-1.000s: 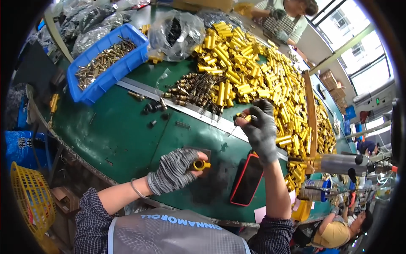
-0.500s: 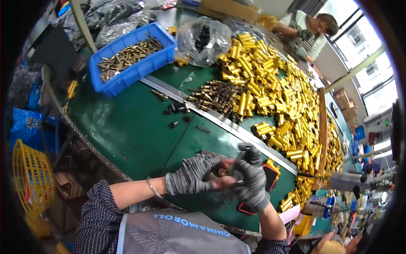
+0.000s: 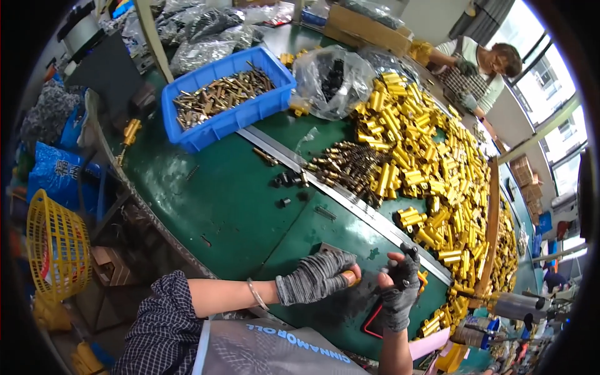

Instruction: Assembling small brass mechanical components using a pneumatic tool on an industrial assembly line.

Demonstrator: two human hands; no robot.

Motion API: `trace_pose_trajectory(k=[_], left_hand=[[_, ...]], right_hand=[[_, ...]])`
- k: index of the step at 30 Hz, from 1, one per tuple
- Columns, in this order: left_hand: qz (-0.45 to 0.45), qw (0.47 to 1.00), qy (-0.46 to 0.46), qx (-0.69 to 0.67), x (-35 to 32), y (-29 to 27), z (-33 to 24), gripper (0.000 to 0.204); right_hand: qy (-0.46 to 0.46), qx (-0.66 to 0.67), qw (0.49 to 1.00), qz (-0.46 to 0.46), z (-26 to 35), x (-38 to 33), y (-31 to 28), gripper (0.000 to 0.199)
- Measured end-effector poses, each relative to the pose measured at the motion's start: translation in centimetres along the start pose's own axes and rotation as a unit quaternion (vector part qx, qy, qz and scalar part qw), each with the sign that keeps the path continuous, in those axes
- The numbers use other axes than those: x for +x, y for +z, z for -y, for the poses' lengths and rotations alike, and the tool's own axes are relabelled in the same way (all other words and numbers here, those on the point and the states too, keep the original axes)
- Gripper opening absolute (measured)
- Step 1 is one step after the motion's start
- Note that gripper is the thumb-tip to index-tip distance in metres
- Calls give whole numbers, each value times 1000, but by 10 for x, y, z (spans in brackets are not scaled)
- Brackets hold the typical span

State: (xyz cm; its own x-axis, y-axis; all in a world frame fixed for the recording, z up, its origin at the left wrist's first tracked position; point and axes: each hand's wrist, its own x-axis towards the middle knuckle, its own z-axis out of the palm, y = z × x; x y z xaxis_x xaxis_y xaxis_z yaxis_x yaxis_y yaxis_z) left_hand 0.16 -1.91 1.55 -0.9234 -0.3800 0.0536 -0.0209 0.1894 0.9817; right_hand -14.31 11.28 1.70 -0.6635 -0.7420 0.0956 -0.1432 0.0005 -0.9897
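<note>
My left hand [image 3: 317, 279], in a grey knit glove with bare fingertips, is closed over the green table. A small gold-coloured piece [image 3: 352, 277] shows at its fingertips; the rest of it is hidden in the fist. To its right my right hand [image 3: 400, 292], gloved in darker grey, is raised with thumb and fingers apart, and I see nothing in it. Behind that hand lies a red-edged phone [image 3: 369, 326], mostly covered. A flat metal piece [image 3: 336, 249] lies just beyond my left hand.
A large heap of yellow metal lock bodies [image 3: 431, 162] fills the right. Dark brass-tipped rods [image 3: 353, 164] lie beside it, near a metal strip [image 3: 375, 219]. A blue bin [image 3: 206, 132] holds metal pins. Small black parts [image 3: 289, 179] lie left of the strip. Across the table sits a person [image 3: 478, 72].
My hands have moved apart; they were close together in front of me, blurred. The right hand has opened and swung right. The whole view has shifted slightly.
</note>
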Motion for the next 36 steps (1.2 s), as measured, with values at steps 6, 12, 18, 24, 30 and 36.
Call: trace_pose_trajectory(k=[6,12,18,24,30,36], left_hand=[[-84,994,22,73,0,-56,7,28],[-342,874,-37,343,24,-244,31,16],[-320,838,-126,423,52,-355,87,40],[-158,763,-320,538,96,-361,114,55],[-167,794,-342,474,80,-374,113,49],[-94,838,-205,496,64,-372,102,36]], right_hand=[[-5,0,999,-52,-2,-6,3,46],[-86,-42,988,-123,-14,-26,-13,42],[-51,-69,987,-135,-3,-40,-13,38],[-27,-85,985,-148,-4,-45,-12,35],[-35,-81,984,-155,6,-44,-8,32],[4,-69,986,-148,2,-48,-15,34]])
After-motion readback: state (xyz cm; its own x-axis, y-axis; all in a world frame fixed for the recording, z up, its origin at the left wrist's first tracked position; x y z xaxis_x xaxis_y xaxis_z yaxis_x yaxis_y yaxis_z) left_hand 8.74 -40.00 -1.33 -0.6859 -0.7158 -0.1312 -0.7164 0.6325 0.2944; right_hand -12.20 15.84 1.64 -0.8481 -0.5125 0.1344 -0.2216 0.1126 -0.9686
